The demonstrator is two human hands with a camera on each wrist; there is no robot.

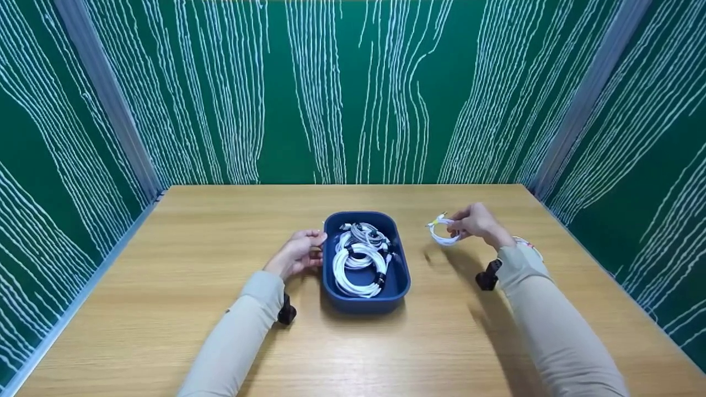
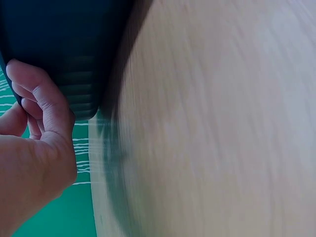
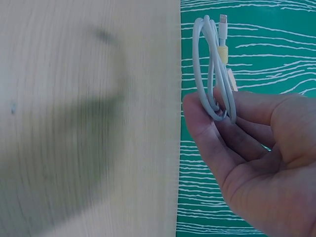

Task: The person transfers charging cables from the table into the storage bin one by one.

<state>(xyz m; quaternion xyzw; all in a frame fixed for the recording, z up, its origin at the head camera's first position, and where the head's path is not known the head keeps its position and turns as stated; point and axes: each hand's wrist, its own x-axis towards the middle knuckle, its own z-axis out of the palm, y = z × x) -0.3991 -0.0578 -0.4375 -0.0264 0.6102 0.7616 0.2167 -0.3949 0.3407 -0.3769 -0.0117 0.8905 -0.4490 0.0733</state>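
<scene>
At the middle of the table, a dark blue bin (image 1: 364, 306) holds several coiled cables (image 1: 340, 271), white and grey, some with black ties. My left hand (image 1: 298, 253) pinches the bin's left rim; in the left wrist view, its thumb and fingers lie on either side of the edge. Right of the bin, my right hand (image 1: 477, 225) holds a small coiled white cable (image 3: 197, 59) above the table. Thumb and fingertips pinch one side of the coil. A yellow tie (image 3: 223, 55) wraps the cable near its metal-tipped plug (image 3: 223, 27).
The wooden table (image 1: 220, 231) extends on all sides of the bin. Green walls (image 1: 358, 110) with white wavy lines stand behind it and at both sides. A black wrist camera (image 1: 287, 310) sits under the left wrist, another black camera (image 1: 487, 277) under the right.
</scene>
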